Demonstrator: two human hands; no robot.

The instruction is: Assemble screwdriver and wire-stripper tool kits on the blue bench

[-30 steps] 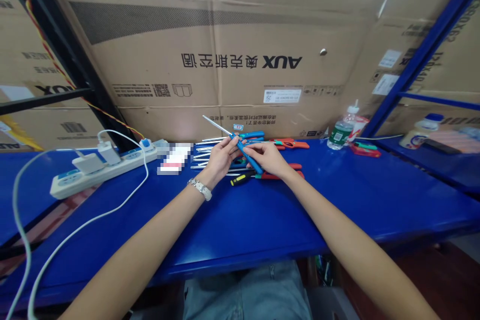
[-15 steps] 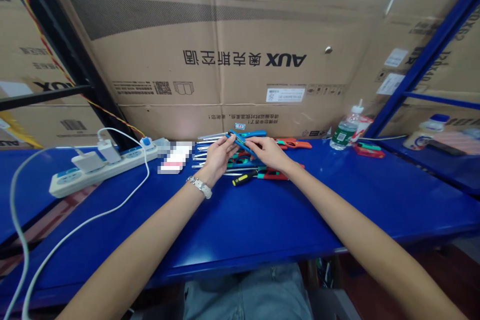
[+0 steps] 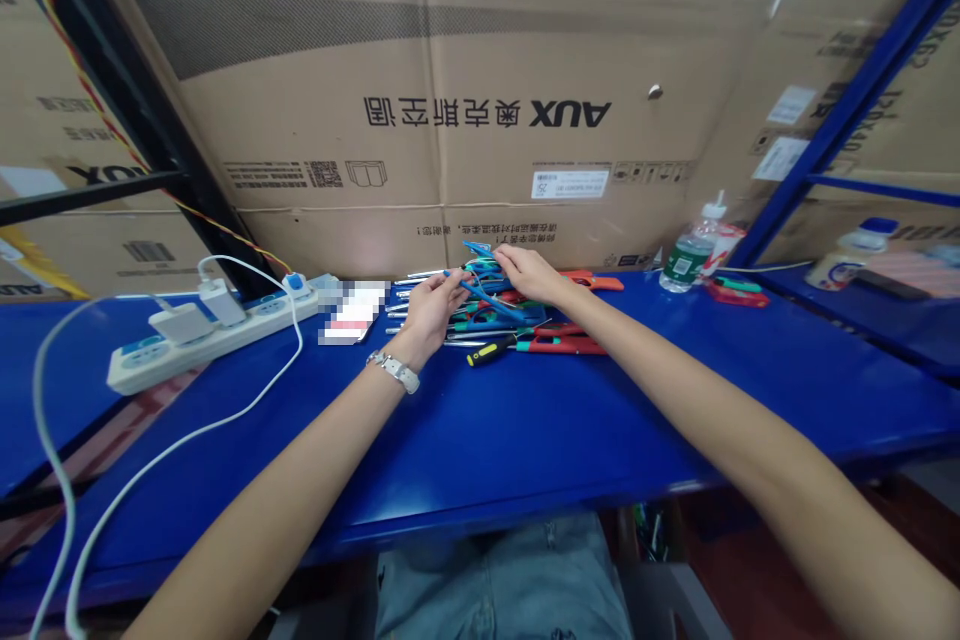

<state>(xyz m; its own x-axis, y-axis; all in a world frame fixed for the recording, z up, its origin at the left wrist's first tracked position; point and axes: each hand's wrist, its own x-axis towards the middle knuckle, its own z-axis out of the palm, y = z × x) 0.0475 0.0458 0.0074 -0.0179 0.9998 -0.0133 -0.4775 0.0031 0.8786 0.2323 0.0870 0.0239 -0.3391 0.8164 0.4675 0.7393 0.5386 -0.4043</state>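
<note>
My left hand (image 3: 433, 308), with a white-banded watch (image 3: 395, 372) at the wrist, pinches a long blue casing half (image 3: 491, 300) that slants down to the right. Just above it, my right hand (image 3: 529, 272) grips another slim blue casing piece (image 3: 478, 248) by its right end. The two pieces are apart. Beneath and around both hands lies a pile of long-necked lighters with metal tubes, among them a red and green lighter (image 3: 562, 346) and an orange lighter (image 3: 596, 282). A black and yellow screwdriver (image 3: 489, 352) lies in front of the pile.
A white power strip (image 3: 217, 332) with plugged chargers and a loose white cable (image 3: 225, 418) occupies the left. Beside the pile is a blurred-out white item (image 3: 356, 310). A bottle (image 3: 684, 260) and a red item (image 3: 739, 295) stand right. Cardboard (image 3: 480, 50) backs the blue table (image 3: 480, 450).
The blue item held between both hands is now in two separate pieces. My right hand has moved up and away with one; my left hand keeps the other.
</note>
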